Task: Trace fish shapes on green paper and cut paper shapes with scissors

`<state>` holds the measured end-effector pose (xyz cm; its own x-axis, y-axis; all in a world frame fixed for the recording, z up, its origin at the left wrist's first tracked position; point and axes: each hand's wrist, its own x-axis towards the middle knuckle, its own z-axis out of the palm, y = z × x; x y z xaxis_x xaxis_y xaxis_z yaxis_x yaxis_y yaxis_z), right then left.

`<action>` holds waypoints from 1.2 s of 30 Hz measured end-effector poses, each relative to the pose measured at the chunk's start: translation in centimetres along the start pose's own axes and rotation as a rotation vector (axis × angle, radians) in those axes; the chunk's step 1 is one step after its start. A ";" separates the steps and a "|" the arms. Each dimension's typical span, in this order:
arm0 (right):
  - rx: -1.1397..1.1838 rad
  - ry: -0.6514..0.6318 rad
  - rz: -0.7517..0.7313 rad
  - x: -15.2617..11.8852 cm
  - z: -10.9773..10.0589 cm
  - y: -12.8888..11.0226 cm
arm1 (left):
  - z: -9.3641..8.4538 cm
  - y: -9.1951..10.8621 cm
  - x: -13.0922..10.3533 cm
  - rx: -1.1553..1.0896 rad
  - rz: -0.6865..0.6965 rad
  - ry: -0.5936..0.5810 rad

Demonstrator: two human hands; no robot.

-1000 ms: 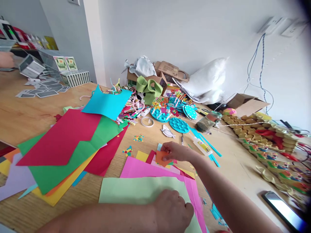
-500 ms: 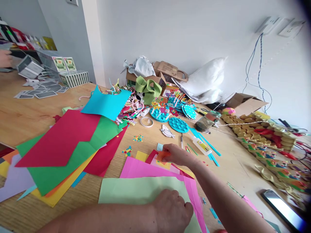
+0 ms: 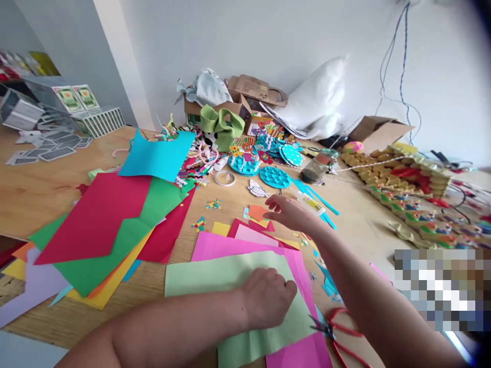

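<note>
My left hand (image 3: 268, 298) is closed in a fist and rests on a pale green sheet (image 3: 207, 276), which lies over pink paper (image 3: 215, 246). What its curled fingers hold, if anything, is hidden. Farther forward, my right hand (image 3: 286, 210) has its fingers apart beside a small orange piece of paper (image 3: 256, 212). Red-handled scissors (image 3: 333, 332) lie partly open at the right edge of the pink paper, by my right forearm. Under and around the small pieces are red, light pink and yellow papers.
Stacked red (image 3: 95, 214), green and yellow papers lie left, with a blue sheet (image 3: 159, 156) behind. Blue discs (image 3: 275, 177), a glue bottle (image 3: 311, 203) and a glass jar (image 3: 318, 166) stand farther back. Egg trays (image 3: 399, 179) are at the right.
My right hand has let go of the small orange paper, and its fingers have spread. The view has shifted, bringing the red-handled scissors into sight. My left fist stays on the green sheet.
</note>
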<state>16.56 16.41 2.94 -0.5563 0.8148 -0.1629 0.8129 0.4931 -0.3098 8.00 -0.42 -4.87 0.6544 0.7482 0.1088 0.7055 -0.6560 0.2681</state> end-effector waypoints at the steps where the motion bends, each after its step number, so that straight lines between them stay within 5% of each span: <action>1: 0.039 -0.022 0.007 -1.4 -0.1 0.2 | -0.1 0.0 0.0 0.008 -0.009 0.001; 9: 0.219 -0.088 0.054 -13.1 1.4 1.9 | -3.5 1.1 -0.5 0.075 -0.072 -0.103; 18: -0.016 -0.066 0.089 -20.4 2.5 2.1 | -7.6 2.9 -4.0 -0.009 -0.045 -0.233; 25: -0.297 0.041 0.028 -24.6 6.6 3.2 | -4.9 5.1 -8.6 0.203 -0.222 -0.090; 36: -0.240 0.155 0.068 -25.4 7.3 4.5 | -3.6 5.6 -8.8 0.293 -0.206 -0.043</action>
<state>33.06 -4.30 -1.11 -0.4812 0.8763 -0.0254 0.8753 0.4786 -0.0691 5.23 -10.35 -0.91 0.4969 0.8669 0.0392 0.8677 -0.4971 -0.0064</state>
